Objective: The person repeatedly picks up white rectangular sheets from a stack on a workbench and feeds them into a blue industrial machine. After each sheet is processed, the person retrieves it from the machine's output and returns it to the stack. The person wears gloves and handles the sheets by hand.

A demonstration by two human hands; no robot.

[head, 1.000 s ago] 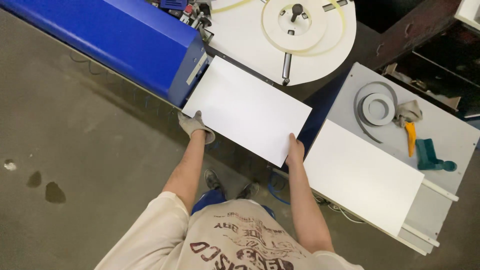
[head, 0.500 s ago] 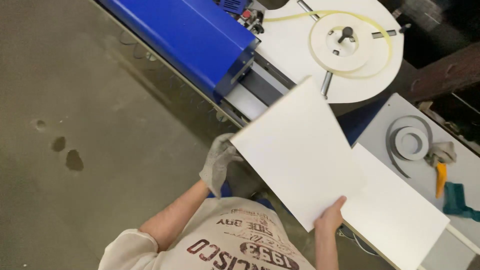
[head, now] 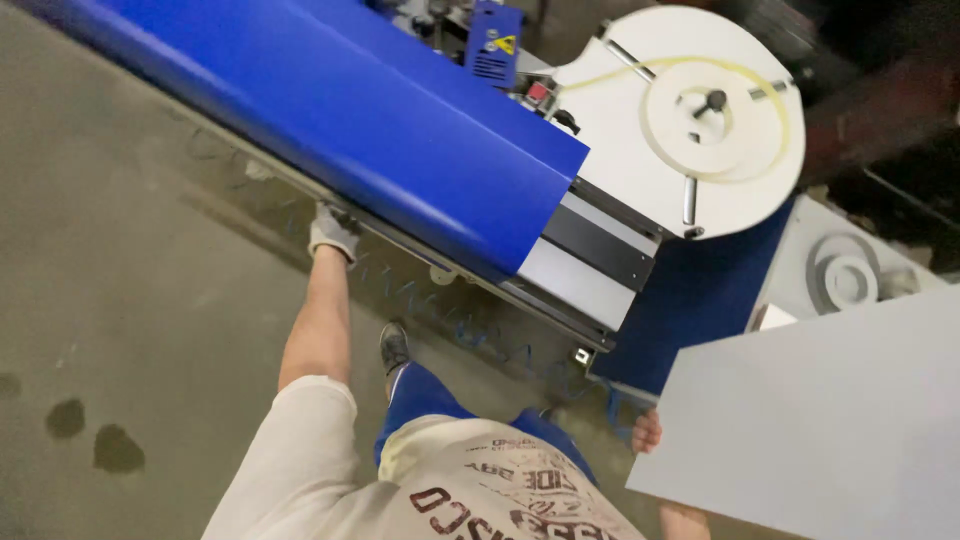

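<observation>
My right hand [head: 647,432] grips the left edge of a large white panel [head: 830,430], which fills the lower right of the view and is held about level. My left hand [head: 333,232], in a grey work glove, reaches out with a straight arm to the lower edge of a long blue machine housing [head: 380,130]. Its fingertips are tucked under that edge, so their grip is hidden. The left hand no longer touches the panel. My shoe [head: 394,347] and blue shorts [head: 425,392] show below, close to the machine.
A round white reel plate [head: 715,110] carrying a loop of yellowish edge band sits at the machine's right end. A grey table with a roll of band [head: 845,275] stands behind the panel. The concrete floor has dark stains [head: 95,440] at the left.
The left hand has let go of the panel and moved out to the blue machine's edge. The panel has swung to the right, held by the right hand alone. The view has shifted left.
</observation>
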